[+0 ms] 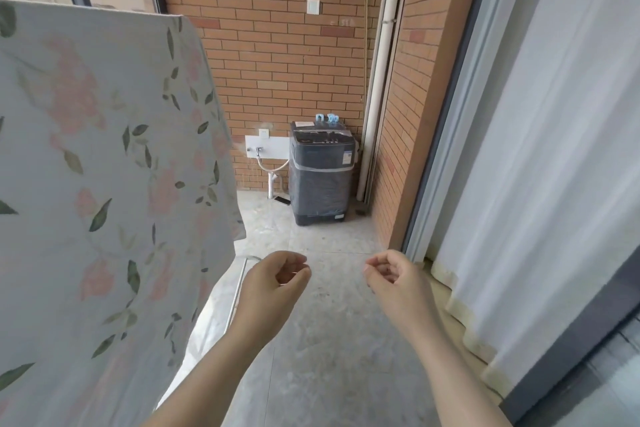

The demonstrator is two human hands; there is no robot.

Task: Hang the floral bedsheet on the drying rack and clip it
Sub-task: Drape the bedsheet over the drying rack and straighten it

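The floral bedsheet (pixel 97 184), white with pink flowers and green leaves, hangs draped over the drying rack and fills the left side of the view. Only a metal bar of the drying rack (pixel 237 291) shows near the floor under the sheet's right edge. Several blue clips (pixel 327 118) lie on top of the washing machine at the far wall. My left hand (pixel 273 282) and my right hand (pixel 394 276) are held out in front of me over the floor, fingers loosely curled, holding nothing. Both hands are apart from the sheet.
A dark washing machine (pixel 320 177) wrapped in plastic stands against the brick wall (pixel 277 45). A tap and hose (pixel 263 158) sit to its left. White curtains (pixel 540 184) and a sliding door frame run along the right. Grey tiled floor (pixel 329 340) lies ahead.
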